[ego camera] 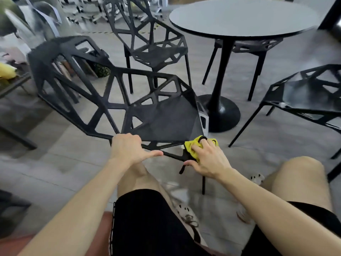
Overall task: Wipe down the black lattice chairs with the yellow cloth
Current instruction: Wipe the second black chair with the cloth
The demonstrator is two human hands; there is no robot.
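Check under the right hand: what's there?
The right hand holds a bunched yellow cloth against the near chair at its front corner. The frame under the cloth, and much of the cloth itself, are covered.

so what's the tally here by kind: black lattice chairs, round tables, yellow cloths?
black lattice chairs: 4
round table: 1
yellow cloth: 1
Total: 6
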